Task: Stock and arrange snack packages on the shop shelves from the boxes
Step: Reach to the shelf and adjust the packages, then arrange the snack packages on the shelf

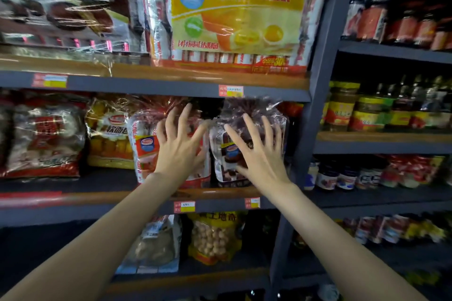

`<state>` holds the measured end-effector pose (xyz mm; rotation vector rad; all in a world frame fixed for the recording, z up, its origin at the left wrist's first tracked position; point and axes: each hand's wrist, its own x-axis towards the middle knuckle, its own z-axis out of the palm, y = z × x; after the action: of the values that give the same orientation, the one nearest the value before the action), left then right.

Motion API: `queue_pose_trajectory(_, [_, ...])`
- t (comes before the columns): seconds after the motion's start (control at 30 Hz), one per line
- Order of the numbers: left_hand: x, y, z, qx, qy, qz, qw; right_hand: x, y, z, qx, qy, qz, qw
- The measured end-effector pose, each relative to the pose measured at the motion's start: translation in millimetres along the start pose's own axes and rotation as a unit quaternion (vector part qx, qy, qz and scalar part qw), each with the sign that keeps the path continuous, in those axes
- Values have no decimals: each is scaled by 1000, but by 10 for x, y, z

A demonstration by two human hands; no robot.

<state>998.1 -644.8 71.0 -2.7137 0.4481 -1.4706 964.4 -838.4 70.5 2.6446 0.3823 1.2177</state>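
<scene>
Top shelf: a large yellow multipack (pixel 234 17) carries red Chinese lettering, blurred but apparently "达利园·派", with a blue oval logo and egg-yolk artwork; beside it on the left stands a dark multipack (pixel 66 5) with similar white lettering. Price tags (pixel 231 90) in red and yellow are fixed to the shelf edges; their print cannot be read. Middle shelf (pixel 97 199): a red-and-white snack bag (pixel 144 146) and a dark brown snack bag (pixel 226 154) stand upright side by side, each bearing a small blue oval logo; further text is illegible. The left hand (pixel 179 146) lies against the front of the red-and-white bag, fingers spread and straight, grip open. The right hand (pixel 259 154) lies against the front of the dark brown bag, fingers likewise spread, grip open. Left of these, a yellow bread bag (pixel 110 134) reads roughly "软面包". Lower shelf: a yellow bag of round snacks (pixel 215 237) shows partial lettering "土地奇". The adjoining rack at right holds jars and bottles (pixel 367 110), labels unreadable.
</scene>
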Motion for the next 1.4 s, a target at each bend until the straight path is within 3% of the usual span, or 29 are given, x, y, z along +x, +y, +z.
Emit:
queue_pose_trajectory(0.17, [71,-62,130,47,-9,44,998,293,186,187,86,-155,92,980])
queue_pose_trajectory(0.33, [186,27,166,36,-14,94,995,438,55,281,75,-167,138,973])
queue_pose_trajectory(0.4, [179,-10,189,22,-19,100,995,339,1,329,82,-119,145,979])
queue_pose_trajectory(0.5, [105,-110,178,-12,-7,119,993,204,-100,334,84,47,108,990])
queue_pose_trajectory(0.6, [15,-165,90,-78,15,149,986,203,-312,284,119,141,82,979])
queue_pose_trajectory(0.7, [-190,-419,-40,-100,24,147,984,402,-721,131,190,194,61,960])
queue_pose_trajectory(0.83, [-613,-1226,-273,-60,23,20,998,841,-1623,-140,286,261,-24,922])
queue_pose_trajectory(1.0, [-1547,-2691,-732,33,-76,-83,993,1162,-3352,-473,388,231,-123,884])
queue_pose_trajectory(1.1, [-2311,-3619,-1143,111,-242,-200,943,1248,-4577,-616,437,164,-182,865])
queue_pose_trajectory(1.2, [-3211,-4502,-1606,147,-395,-317,850,1233,-5820,-731,450,-19,-276,849])
queue_pose_trajectory(1.3, [-4120,-5215,-2092,134,-489,-374,776,1124,-6880,-711,390,-232,-368,811])
queue_pose_trajectory(1.4, [-4856,-5754,-2597,128,-549,-447,695,1097,-7765,-621,361,-295,-411,784])
